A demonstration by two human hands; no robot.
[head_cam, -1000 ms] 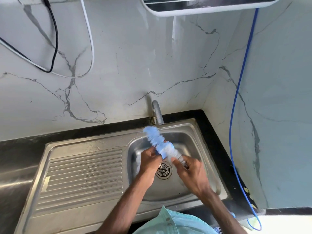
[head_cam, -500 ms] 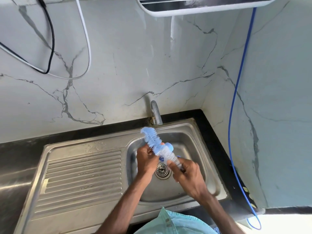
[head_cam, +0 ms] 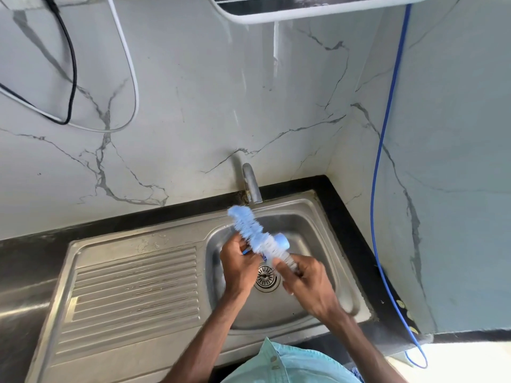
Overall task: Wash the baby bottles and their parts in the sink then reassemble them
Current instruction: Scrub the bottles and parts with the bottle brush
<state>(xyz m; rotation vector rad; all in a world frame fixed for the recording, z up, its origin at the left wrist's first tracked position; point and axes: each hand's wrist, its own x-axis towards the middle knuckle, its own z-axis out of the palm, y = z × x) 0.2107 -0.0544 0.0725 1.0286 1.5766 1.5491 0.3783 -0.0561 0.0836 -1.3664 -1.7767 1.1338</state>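
Observation:
Over the sink basin (head_cam: 318,225) I hold a bottle brush (head_cam: 249,228) with blue and white bristles, its tip pointing up and left toward the tap (head_cam: 251,186). My right hand (head_cam: 307,283) grips the brush's handle end. My left hand (head_cam: 237,262) is curled round a small blue bottle part (head_cam: 245,252), mostly hidden by the fingers, against the bristles. A light blue round piece (head_cam: 282,241) sits on the brush's white section. No whole bottle is visible.
The drain (head_cam: 266,277) lies right below my hands. A ribbed steel drainboard (head_cam: 132,288) stretches to the left. A blue hose (head_cam: 381,150) hangs down the right wall, and black and white cables (head_cam: 72,78) loop on the marble wall at the left.
Both hands stay above the drain. The brush has shifted slightly left against the part in my left hand.

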